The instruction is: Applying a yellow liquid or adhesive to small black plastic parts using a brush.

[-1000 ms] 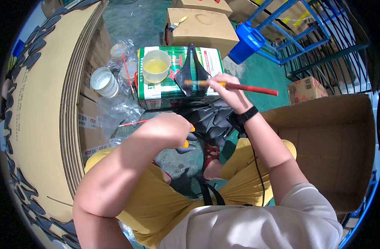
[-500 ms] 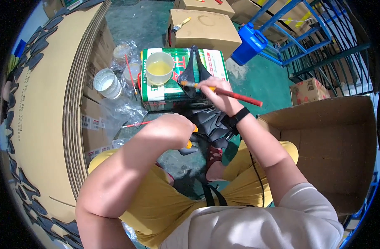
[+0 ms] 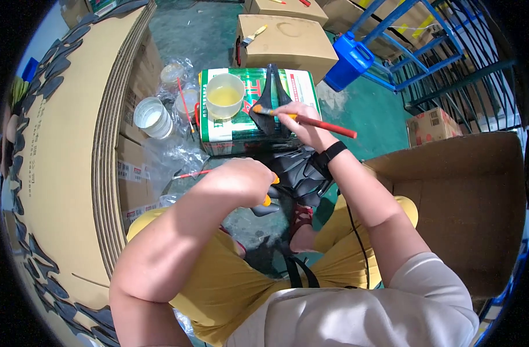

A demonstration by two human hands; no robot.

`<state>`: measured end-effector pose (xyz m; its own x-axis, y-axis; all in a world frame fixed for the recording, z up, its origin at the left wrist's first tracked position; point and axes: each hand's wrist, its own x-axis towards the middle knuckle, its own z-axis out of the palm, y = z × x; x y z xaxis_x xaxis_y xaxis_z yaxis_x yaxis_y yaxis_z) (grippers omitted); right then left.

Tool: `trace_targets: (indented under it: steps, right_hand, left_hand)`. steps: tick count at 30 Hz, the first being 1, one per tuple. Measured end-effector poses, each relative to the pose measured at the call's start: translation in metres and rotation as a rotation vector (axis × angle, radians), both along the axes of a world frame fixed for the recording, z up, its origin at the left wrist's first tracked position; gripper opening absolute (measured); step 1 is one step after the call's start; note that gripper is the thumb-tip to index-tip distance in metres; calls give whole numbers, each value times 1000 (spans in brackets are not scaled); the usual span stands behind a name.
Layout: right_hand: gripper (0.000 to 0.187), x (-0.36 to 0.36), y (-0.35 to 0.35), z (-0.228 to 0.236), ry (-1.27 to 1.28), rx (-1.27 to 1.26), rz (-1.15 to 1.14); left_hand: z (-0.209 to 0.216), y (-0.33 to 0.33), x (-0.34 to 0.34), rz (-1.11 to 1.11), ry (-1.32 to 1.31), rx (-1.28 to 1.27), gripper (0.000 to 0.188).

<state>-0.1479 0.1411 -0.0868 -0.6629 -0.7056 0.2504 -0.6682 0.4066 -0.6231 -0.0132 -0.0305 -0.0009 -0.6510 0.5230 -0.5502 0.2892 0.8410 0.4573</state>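
Note:
My right hand point(image 3: 306, 124) grips a red-handled brush point(image 3: 328, 125). Its bristle end lies over a black, saddle-shaped piece point(image 3: 267, 113) on a green and white printed box point(image 3: 302, 87). Beside that piece stands a translucent cup point(image 3: 224, 104) of yellowish liquid. My left hand point(image 3: 247, 180) is curled in front of the box, its fingers mostly turned away. Orange bits show at its fingertips; whether it holds something is hidden. Near it, a heap of black pieces point(image 3: 290, 173) lies between my legs.
Left, a cardboard stack point(image 3: 68, 173) bears several black pieces. White cups point(image 3: 153, 117) and clear plastic wrap point(image 3: 175, 153) lie beside it. An open carton point(image 3: 455, 202) stands right. Behind are a brown box point(image 3: 287, 43) with a paintbrush point(image 3: 254, 35), a blue jug point(image 3: 348, 61) and a blue metal frame point(image 3: 415, 52).
The brush's bristle end has shifted slightly up over the black piece, and its handle end has moved left and up. My left hand has kept its pose; the whole view has shifted slightly.

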Motion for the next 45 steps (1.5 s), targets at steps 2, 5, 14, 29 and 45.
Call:
trace_targets:
  steps: [2,5,14,29,45]
  right_hand:
    - [19,2,6,-2,-17,6,131]
    - [18,12,13,14,-306,40,218]
    - [19,16,41,22,-248,143,221]
    - [19,31,95,94,-558,-156,-130]
    - [24,-23,137,129,-347,-919,-530]
  left_hand:
    - [-2,1,0,-15,31,-32,32]
    - [-2,-1,0,-20,36,-18,33]
    - [-8,-3,-4,22,-61,77,28]
    - [43,-78,-30,521,177,491,28]
    - [-41,-9,-292,292,406,-296,38]
